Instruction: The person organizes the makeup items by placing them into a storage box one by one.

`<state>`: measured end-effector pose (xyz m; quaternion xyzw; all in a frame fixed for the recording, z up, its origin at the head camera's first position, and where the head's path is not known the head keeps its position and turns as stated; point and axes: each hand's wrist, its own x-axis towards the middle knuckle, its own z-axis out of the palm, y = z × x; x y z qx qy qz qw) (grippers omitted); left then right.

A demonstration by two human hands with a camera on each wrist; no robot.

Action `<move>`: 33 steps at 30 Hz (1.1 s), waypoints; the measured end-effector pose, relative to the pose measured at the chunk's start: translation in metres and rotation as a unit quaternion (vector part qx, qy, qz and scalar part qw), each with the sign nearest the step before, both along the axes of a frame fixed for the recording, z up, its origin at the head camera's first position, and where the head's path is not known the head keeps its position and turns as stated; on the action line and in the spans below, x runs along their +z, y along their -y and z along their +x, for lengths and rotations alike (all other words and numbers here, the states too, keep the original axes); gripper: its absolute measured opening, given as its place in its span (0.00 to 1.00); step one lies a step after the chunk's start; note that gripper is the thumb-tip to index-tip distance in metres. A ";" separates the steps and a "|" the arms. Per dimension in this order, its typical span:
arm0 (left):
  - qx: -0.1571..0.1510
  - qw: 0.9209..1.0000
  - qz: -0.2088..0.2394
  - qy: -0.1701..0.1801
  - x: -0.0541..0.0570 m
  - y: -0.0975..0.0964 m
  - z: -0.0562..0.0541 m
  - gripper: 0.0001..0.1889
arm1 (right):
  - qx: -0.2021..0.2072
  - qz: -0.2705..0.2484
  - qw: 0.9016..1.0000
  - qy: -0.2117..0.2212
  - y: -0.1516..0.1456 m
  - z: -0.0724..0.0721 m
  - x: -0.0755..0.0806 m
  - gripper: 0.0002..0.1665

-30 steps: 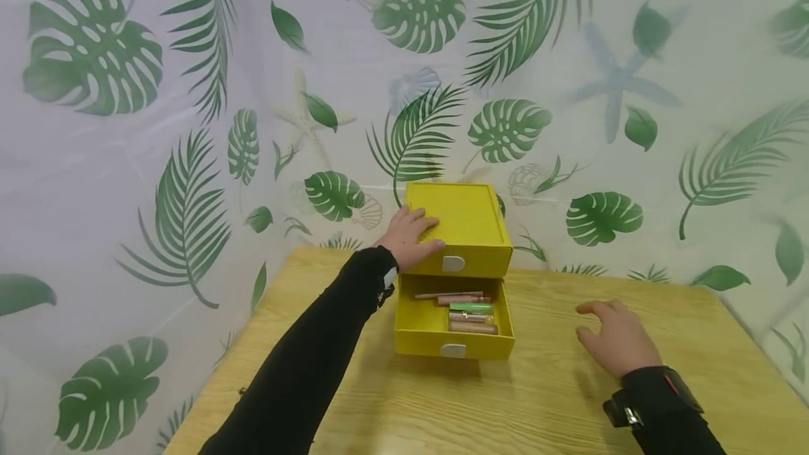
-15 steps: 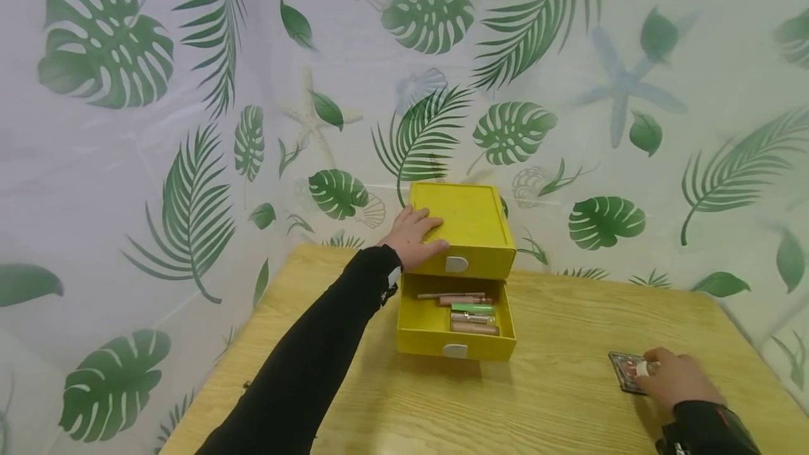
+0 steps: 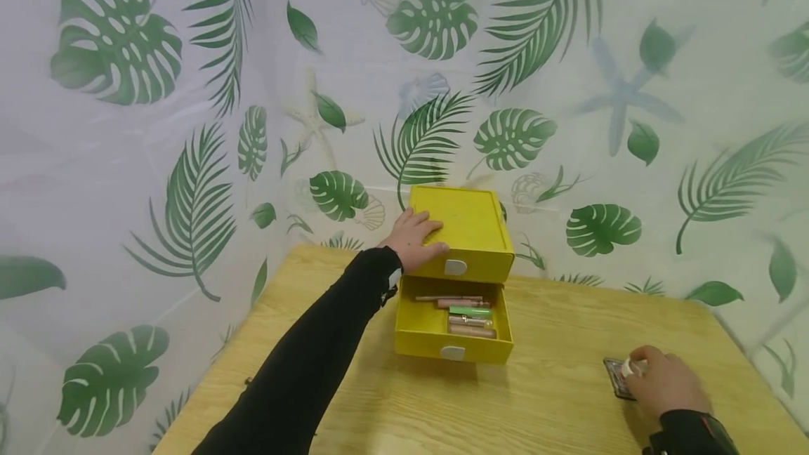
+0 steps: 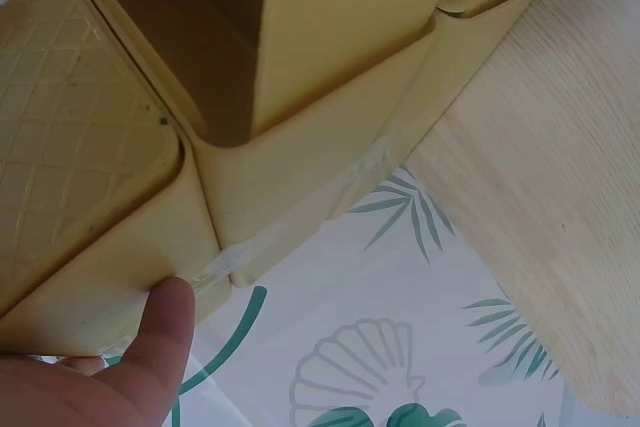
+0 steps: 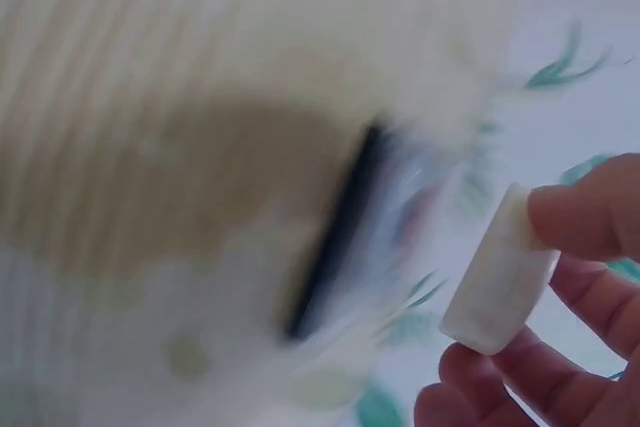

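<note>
A yellow two-drawer box (image 3: pixel 461 220) stands at the back of the table. My left hand (image 3: pixel 412 241) lies over its upper left edge with spread fingers, the thumb along the front, close up in the left wrist view. The lower drawer (image 3: pixel 422 314) is pulled out; in it lie a thin pink stick (image 3: pixel 449 298), a green tube (image 3: pixel 470 312), a brownish tube (image 3: pixel 472 331) and other slim tubes. At the right, my right hand (image 3: pixel 668 383) pinches a small white block (image 5: pixel 502 277) between thumb and fingers, beside a dark-edged flat palette (image 3: pixel 616 379), blurred in the right wrist view.
A light wood table (image 3: pixel 543 413) carries everything. A leaf-printed sheet (image 3: pixel 354 118) hangs behind and along the left side. The open drawer juts toward the front, its white handle tab (image 3: pixel 452 353) outermost.
My right hand has come down from above the table at the right and taken the white block; lately it has shifted slightly left over the palette. The left hand stays on the box.
</note>
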<state>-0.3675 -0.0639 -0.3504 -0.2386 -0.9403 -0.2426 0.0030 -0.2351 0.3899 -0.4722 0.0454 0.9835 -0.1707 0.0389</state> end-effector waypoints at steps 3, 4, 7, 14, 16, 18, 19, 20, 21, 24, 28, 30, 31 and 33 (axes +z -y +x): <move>-0.003 1.000 -0.001 0.000 0.000 -0.001 0.000 0.31 | 0.027 -0.013 0.998 -0.062 0.025 0.003 0.011 0.27; -0.004 1.000 -0.001 0.000 0.000 -0.001 0.000 0.31 | 0.036 -0.021 0.996 -0.080 0.034 0.004 0.016 0.27; -0.006 1.000 -0.003 -0.003 -0.001 0.000 0.000 0.31 | 0.073 -0.042 0.989 -0.118 0.063 0.004 0.029 0.26; -0.004 1.000 -0.002 -0.003 -0.002 -0.001 0.000 0.31 | 0.143 -0.079 0.972 -0.167 0.124 0.004 0.059 0.24; -0.003 1.000 -0.001 -0.002 -0.002 -0.002 0.000 0.31 | 0.168 -0.087 0.965 -0.182 0.138 0.004 0.064 0.23; -0.003 1.000 -0.003 -0.002 0.000 -0.003 0.000 0.31 | 0.192 -0.086 0.959 -0.191 0.152 0.002 0.068 0.22; -0.002 1.000 -0.002 -0.002 0.000 -0.003 0.001 0.31 | 0.204 -0.082 0.956 -0.193 0.159 0.001 0.070 0.21; -0.001 1.000 -0.003 -0.003 0.000 -0.002 0.001 0.31 | 0.215 -0.081 0.954 -0.193 0.167 -0.001 0.071 0.20; 0.000 1.000 -0.003 -0.003 0.001 -0.002 0.000 0.31 | 0.225 -0.080 0.952 -0.191 0.174 -0.002 0.073 0.19; 0.003 1.000 -0.005 -0.004 0.001 -0.001 0.000 0.31 | 0.250 -0.077 0.948 -0.183 0.192 -0.007 0.078 0.18; 0.010 1.000 -0.010 -0.009 0.001 -0.001 -0.001 0.32 | 0.279 -0.068 0.944 -0.166 0.211 -0.017 0.080 0.17; 0.010 1.000 -0.011 -0.011 -0.001 -0.002 -0.002 0.32 | 0.287 -0.057 0.944 -0.151 0.217 -0.021 0.078 0.16; 0.009 1.000 -0.011 -0.013 -0.001 -0.002 -0.002 0.32 | 0.289 -0.051 0.945 -0.145 0.219 -0.023 0.077 0.15; 0.007 1.000 -0.009 -0.011 -0.003 -0.001 -0.001 0.32 | 0.285 -0.046 0.949 -0.126 0.223 -0.026 0.074 0.14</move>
